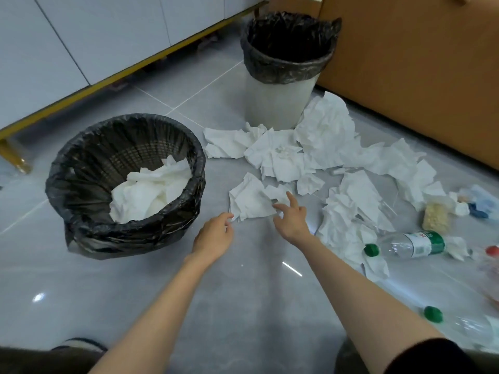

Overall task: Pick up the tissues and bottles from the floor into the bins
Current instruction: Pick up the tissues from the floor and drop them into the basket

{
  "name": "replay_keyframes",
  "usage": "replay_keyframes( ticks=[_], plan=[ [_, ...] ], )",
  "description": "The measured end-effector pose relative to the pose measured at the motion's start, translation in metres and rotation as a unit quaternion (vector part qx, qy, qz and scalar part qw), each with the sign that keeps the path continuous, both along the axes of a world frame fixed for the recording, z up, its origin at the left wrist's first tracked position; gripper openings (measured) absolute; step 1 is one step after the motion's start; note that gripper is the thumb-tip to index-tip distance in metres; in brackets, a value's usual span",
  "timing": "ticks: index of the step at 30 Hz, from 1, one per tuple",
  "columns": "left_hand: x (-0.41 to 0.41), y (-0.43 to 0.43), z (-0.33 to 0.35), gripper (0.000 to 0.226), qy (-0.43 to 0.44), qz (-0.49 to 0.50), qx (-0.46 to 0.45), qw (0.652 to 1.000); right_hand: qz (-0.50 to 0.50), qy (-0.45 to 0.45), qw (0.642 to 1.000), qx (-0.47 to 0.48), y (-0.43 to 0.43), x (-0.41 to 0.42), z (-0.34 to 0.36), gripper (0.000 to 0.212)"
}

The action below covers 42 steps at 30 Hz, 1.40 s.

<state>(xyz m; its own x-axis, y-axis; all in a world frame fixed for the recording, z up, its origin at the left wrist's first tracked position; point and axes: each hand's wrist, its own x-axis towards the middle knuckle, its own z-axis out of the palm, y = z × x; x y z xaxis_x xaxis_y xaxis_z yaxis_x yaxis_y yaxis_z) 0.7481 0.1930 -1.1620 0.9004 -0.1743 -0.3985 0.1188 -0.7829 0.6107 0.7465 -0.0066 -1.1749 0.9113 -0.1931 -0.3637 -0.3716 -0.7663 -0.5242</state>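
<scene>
Grey tiled floor (243, 292) is filling the frame, with white cabinets (81, 36) running along the far left and brown furniture (418, 76) standing at far right. Low woven bin (81, 163), lined with a black bag, is sitting at left and holding crumpled tissues (151, 193). Tall white bin (278, 103), also black-lined, is standing far centre.

Loose tissue pile (324, 139) is spreading from the tall bin's base toward the right and near. One flat tissue (249, 201) is lying apart from it, just right of the low bin, between both hands.

Left hand (216, 236) is reaching with fingers loosely bent, tips right at the tissue's near left corner; cannot tell if it is pinching the paper. Right hand (291, 214) is spreading its fingers, released, with fingertips (290, 197) touching the tissue's right edge.

Clear bottle (410, 244) with a green label and green cap is lying on its side at right, partly among tissues. Second bottle (472, 326), green-capped, is lying nearer, at the right edge. Yellowish packet (436, 217) is sitting just beyond the first bottle. Red cap (492, 249) is showing at the far right edge, blurred.
</scene>
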Motion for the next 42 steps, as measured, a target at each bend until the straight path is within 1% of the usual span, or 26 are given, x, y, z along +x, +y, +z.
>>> replay_keyframes(
  ticks=[3,5,6,8,10,12,13,15,17,19,21,24,25,26,27,28,29,30,31,32,34,37,40,42],
  plan=[
    [0.000,0.001,-0.005,0.038,0.004,0.017,-0.029,0.999,0.020,0.035,0.999,-0.029,0.003,0.011,-0.007,0.046],
    [-0.001,0.001,-0.007,0.038,0.004,0.032,-0.049,0.998,0.010,0.046,0.999,-0.024,0.004,0.014,-0.011,0.047],
    [-0.001,0.002,-0.009,0.038,0.004,0.038,-0.057,0.998,-0.013,0.034,0.999,-0.008,0.005,0.015,-0.012,0.047],
    [-0.001,0.003,-0.009,0.038,0.003,0.048,-0.073,0.996,-0.092,-0.028,0.995,0.039,0.005,0.015,-0.011,0.042],
    [0.001,0.003,-0.008,0.040,-0.005,0.056,-0.087,0.995,-0.161,-0.097,0.978,0.085,0.004,0.017,-0.001,0.031],
    [0.003,0.003,-0.003,0.048,-0.021,0.047,-0.096,0.994,-0.199,-0.121,0.957,0.174,0.001,0.022,0.010,0.017],
    [0.004,0.002,0.000,0.054,-0.030,0.035,-0.105,0.993,-0.203,-0.109,0.944,0.234,0.000,0.024,0.017,0.013],
    [0.003,-0.001,0.006,0.071,-0.041,0.008,-0.143,0.989,-0.169,-0.050,0.922,0.343,-0.001,0.024,0.032,0.014],
    [0.002,-0.004,0.010,0.089,-0.038,-0.022,-0.169,0.985,-0.128,0.012,0.906,0.403,0.001,0.024,0.045,0.014],
    [0.001,-0.006,0.012,0.095,-0.025,-0.037,-0.168,0.985,-0.109,0.060,0.889,0.440,0.005,0.024,0.051,0.014],
    [-0.001,-0.006,0.012,0.083,-0.036,-0.014,-0.156,0.987,-0.108,0.102,0.870,0.470,0.009,0.023,0.052,0.013],
    [-0.001,-0.003,0.015,0.047,-0.090,0.047,-0.117,0.988,-0.114,0.147,0.846,0.499,0.014,0.023,0.045,0.014],
    [-0.001,0.000,0.016,0.036,-0.096,0.060,-0.109,0.988,-0.115,0.155,0.842,0.503,0.016,0.022,0.042,0.014],
    [-0.001,0.003,0.016,0.028,-0.096,0.065,-0.106,0.988,-0.115,0.156,0.844,0.501,0.019,0.022,0.038,0.014],
    [-0.001,0.006,0.015,0.024,-0.093,0.065,-0.105,0.988,-0.112,0.147,0.854,0.486,0.023,0.022,0.035,0.013],
    [0.000,0.009,0.013,0.022,-0.086,0.066,-0.105,0.989,-0.108,0.126,0.878,0.449,0.027,0.023,0.030,0.013],
    [0.000,0.012,0.010,0.021,-0.077,0.069,-0.106,0.989,-0.102,0.093,0.912,0.386,0.031,0.024,0.024,0.014],
    [0.001,0.014,0.007,0.021,-0.066,0.076,-0.110,0.989,-0.089,0.056,0.948,0.301,0.035,0.026,0.018,0.017],
    [0.001,0.016,0.003,0.020,-0.056,0.082,-0.112,0.989,-0.065,0.023,0.974,0.216,0.038,0.028,0.014,0.020],
    [0.001,0.018,0.001,0.020,-0.048,0.085,-0.112,0.989,-0.032,0.003,0.988,0.149,0.041,0.030,0.011,0.025],
    [0.000,0.022,-0.006,0.020,-0.036,0.083,-0.101,0.991,0.023,-0.006,0.997,0.070,0.044,0.033,0.003,0.036],
    [-0.002,0.026,-0.014,0.021,-0.020,0.086,-0.078,0.993,0.065,0.026,0.998,0.007,0.046,0.033,-0.007,0.048],
    [-0.007,0.027,-0.020,0.024,-0.004,0.082,-0.045,0.996,0.091,0.076,0.992,-0.051,0.045,0.023,-0.023,0.052],
    [-0.010,0.028,-0.022,0.025,0.002,0.077,-0.029,0.997,0.095,0.064,0.990,-0.086,0.042,0.014,-0.031,0.052]
  ],
)
